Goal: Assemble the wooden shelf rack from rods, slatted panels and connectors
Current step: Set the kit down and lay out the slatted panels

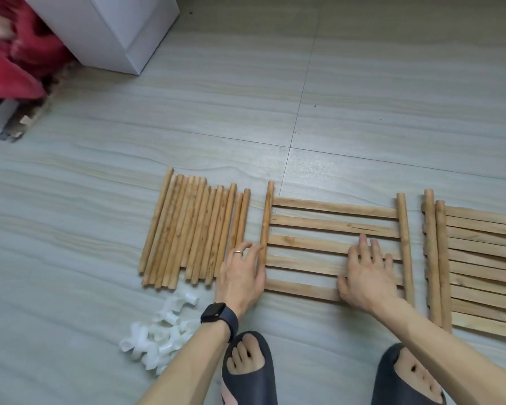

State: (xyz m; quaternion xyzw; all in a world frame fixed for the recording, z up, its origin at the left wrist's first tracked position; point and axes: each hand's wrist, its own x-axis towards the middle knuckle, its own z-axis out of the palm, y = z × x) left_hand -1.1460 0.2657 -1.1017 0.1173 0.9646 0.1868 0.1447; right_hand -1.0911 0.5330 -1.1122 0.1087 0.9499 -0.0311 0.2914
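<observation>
both forearms are reaching forward and down toward the floor. the left hand (241,273) is lying palm down, turned slightly inward, at the left edge of the light wooden slatted panel with five flat slats and two round side rods (333,210). the right hand (367,277) is lying palm down across the panel's lower right part.

the panel is lying flat on the pale grey streaked floor tiles (362,97), between a row of loose round wooden rods (193,229) on its left and a stack of further wooden slatted panels (479,258) on its right. a heap of white plastic tube connectors (161,331) is sitting just below the rods, beside the left wrist, which is wearing a black smartwatch (218,314). two dark slippers (246,381) are showing at the bottom edge. a white cabinet (108,30) and a red cloth (15,59) are sitting well apart at top left.

the left fingers are lying nearly straight and close together, their tips touching the panel's left side rod and gripping nothing. the right fingers are lying spread apart and flat, pressing on the slats.
</observation>
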